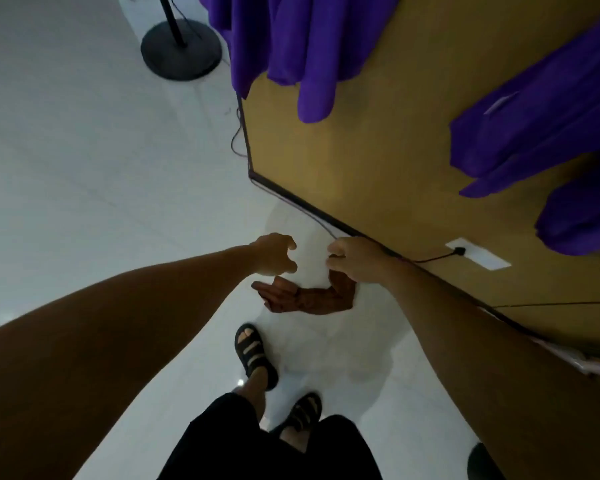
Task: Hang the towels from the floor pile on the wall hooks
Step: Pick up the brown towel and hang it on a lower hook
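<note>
My left hand [278, 254] and my right hand [352, 259] reach down side by side near the base of the wall. A pale white towel [312, 261], hard to tell from the white floor, spans the gap between them. Curled fingers of both hands pinch its upper edge. Just below it a brown cloth [309, 299] lies on the floor, partly covered by the white towel. Purple towels hang on the tan wall [378, 150], one bunch [291, 39] at the top and another [541, 133] at the right. The hooks are hidden.
A black round stand base [181, 50] sits on the floor at the upper left. A thin cable runs along the skirting to a white wall socket [478, 258]. My sandalled feet [257, 355] stand just behind the cloth. White floor stretches to the left.
</note>
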Action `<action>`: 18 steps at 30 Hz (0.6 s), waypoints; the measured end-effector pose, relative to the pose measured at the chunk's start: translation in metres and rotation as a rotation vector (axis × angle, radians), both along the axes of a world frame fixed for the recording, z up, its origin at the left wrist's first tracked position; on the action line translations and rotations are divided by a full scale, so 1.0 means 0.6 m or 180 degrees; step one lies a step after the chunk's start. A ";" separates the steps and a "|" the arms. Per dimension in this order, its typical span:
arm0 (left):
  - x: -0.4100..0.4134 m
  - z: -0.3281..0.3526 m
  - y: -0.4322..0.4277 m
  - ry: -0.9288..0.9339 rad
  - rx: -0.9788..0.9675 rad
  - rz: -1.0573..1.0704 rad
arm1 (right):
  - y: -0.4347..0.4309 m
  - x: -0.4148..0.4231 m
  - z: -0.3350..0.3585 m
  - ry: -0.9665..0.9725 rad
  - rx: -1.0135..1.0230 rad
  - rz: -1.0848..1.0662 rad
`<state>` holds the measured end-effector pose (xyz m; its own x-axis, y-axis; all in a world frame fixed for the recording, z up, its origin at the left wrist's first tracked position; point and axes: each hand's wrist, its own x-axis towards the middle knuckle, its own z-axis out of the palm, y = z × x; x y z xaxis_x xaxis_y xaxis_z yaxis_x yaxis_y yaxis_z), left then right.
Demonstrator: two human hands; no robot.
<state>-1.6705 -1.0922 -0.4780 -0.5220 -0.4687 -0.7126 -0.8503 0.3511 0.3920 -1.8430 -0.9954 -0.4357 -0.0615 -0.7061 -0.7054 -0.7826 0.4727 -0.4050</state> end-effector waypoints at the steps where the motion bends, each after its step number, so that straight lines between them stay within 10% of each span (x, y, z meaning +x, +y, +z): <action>1: -0.002 -0.033 -0.003 -0.0046 -0.0008 0.0038 | -0.005 -0.001 -0.035 -0.0017 0.0018 0.0005; 18: -0.066 -0.737 0.052 -0.0347 0.0398 0.0677 | 0.030 -0.056 -0.813 -0.0081 0.0477 -0.0167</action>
<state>-1.7102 -1.0611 -0.9205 -0.3382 -0.4643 -0.8185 -0.9394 0.1147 0.3231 -1.8766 -0.9773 -0.9236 -0.0762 -0.5892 -0.8044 -0.7457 0.5693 -0.3463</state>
